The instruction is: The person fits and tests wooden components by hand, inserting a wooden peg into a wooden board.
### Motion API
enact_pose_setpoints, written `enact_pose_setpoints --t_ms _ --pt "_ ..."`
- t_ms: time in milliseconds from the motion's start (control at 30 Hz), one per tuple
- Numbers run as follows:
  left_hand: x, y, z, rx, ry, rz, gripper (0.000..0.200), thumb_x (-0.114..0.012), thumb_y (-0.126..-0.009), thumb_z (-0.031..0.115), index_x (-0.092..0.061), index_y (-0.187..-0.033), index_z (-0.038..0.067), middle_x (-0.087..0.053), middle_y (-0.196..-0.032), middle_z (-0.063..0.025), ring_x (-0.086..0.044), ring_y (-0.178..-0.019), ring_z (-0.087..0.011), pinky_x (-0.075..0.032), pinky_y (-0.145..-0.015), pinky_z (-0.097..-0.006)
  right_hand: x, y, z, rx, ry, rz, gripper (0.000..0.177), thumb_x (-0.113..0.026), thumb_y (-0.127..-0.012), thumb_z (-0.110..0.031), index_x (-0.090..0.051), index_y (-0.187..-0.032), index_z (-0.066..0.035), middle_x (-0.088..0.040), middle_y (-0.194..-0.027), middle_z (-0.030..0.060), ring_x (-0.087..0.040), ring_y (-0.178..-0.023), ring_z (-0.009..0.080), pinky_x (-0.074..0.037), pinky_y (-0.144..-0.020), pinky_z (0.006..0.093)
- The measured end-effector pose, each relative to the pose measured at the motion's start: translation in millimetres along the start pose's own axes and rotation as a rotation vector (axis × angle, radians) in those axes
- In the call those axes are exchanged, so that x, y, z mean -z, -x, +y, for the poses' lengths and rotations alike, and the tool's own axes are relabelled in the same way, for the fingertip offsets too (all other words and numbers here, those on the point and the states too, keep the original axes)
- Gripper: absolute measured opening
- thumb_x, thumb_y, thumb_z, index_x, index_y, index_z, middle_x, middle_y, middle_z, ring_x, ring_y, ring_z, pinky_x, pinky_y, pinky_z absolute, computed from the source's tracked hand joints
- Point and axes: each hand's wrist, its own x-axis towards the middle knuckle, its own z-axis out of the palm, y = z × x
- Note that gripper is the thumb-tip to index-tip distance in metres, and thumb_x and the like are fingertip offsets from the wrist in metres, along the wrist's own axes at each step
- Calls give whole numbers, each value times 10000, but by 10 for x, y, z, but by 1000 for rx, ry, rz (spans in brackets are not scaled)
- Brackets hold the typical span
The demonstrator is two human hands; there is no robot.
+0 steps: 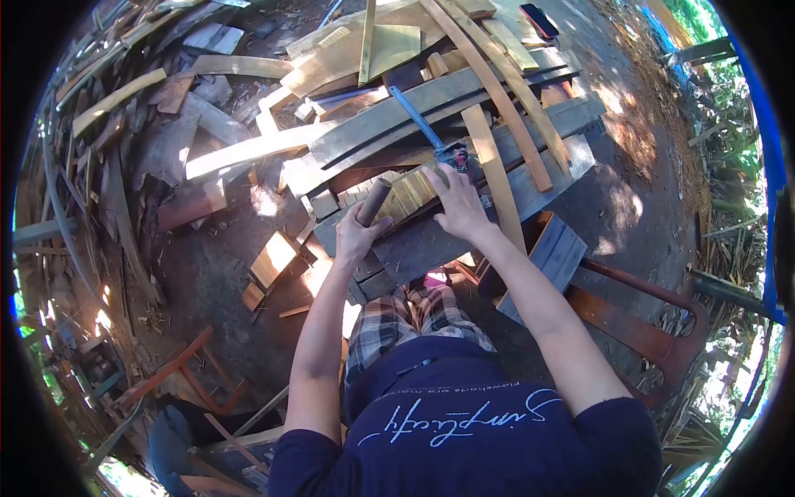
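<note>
My left hand [354,238] is closed around a dark, round wooden stick [375,204], tilted up and away from me. The stick's lower end is hidden in my palm. A row of small wooden blocks [406,196] lies side by side on the workbench [414,250], just right of that hand. My right hand [462,207] rests at the row's right end, fingers spread and thumb apart, fingertips touching or just above the blocks. Beyond these fingers a bar clamp [418,118] with a blue bar lies across the boards, its jaw end close to the fingertips.
Long curved wooden slats [489,74] and dark planks [389,124] lie across the bench's far side. A phone [540,20] sits at the far right. A wooden chair [629,319] stands to my right. Scrap wood [116,99] is heaped at left, with loose blocks [273,258] on the ground.
</note>
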Motion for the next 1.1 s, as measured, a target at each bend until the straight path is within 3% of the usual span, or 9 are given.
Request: enact_pose_setpoints --t_ms 233,267,333,400,600,667,700,900,1100 --pt "-39 39 -10 20 57 -45 670 -865 -687 333 -615 -1258 86 -701 -1083 -118 -659 -1040 -223 -488 -927 -351 -249 -464 216 112 -100 -225 849 -728 -674 40 -390 -1429 -151 -397 -1367 154 -459 -1247 363 -412 -1063 422" --pt "-94 53 -78 -91 103 55 658 -855 -702 281 -584 -1271 93 -703 -1074 -127 -668 -1024 -235 -496 -908 -353 -199 -447 198 125 -143 -226 823 -734 -670 38 -414 -1404 -154 -399 -1354 157 -450 -1265 373 -400 -1077 419" --pt "-132 103 -28 -191 156 158 650 -844 -717 229 -553 -1284 99 -704 -1065 -135 -678 -1007 -247 -505 -890 -355 -240 -331 172 182 -150 -117 810 -725 -655 51 -423 -1379 -152 -381 -1349 164 -425 -1286 390 -394 -1081 440" --pt "-153 187 7 -316 240 232 617 -800 -759 126 -486 -1290 127 -710 -1013 -144 -700 -941 -266 -526 -818 -357 -329 -171 126 234 -152 185 819 -702 -664 66 -410 -1394 -161 -335 -1387 181 -385 -1311 407 -370 -1100 459" --pt "-291 191 -271 -256 79 209 578 -777 -766 85 -486 -1255 181 -632 -755 -113 -652 -688 -261 -496 -626 -381 -363 135 101 278 -60 120 894 -663 -720 51 -307 -1498 -208 -293 -1418 192 -403 -1266 408 -377 -1086 448" --pt "-297 204 -273 -282 162 235 587 -798 -791 128 -482 -1285 163 -537 -658 -51 -535 -616 -148 -454 -604 -311 -340 132 60 161 -174 118 881 -681 -722 30 -317 -1493 -195 -305 -1404 187 -407 -1275 412 -394 -1074 442" --pt "-214 258 -156 -177 148 170 616 -799 -797 135 -491 -1330 159 -645 -794 -85 -620 -734 -161 -497 -701 -300 -309 92 27 154 -177 124 881 -681 -722 30 -317 -1493 -195 -305 -1404 187 -407 -1275 412 -394 -1074 442" --pt "-262 174 -142 -235 277 163 521 -785 -817 144 -578 -1293 102 -679 -1151 -88 -633 -1056 -169 -480 -937 -301 -199 -92 12 7 -189 25 836 -731 -716 -31 -358 -1454 -151 -346 -1344 186 -483 -1219 390 -465 -999 435" --pt "-253 139 -65 -283 237 207 424 -764 -841 187 -619 -1230 99 -712 -1051 -103 -670 -963 -165 -509 -864 -313 -168 242 -42 -214 -190 -11 520 -810 -713 -213 -504 -1107 -67 -439 -1098 155 -607 -916 394 -528 -771 472"
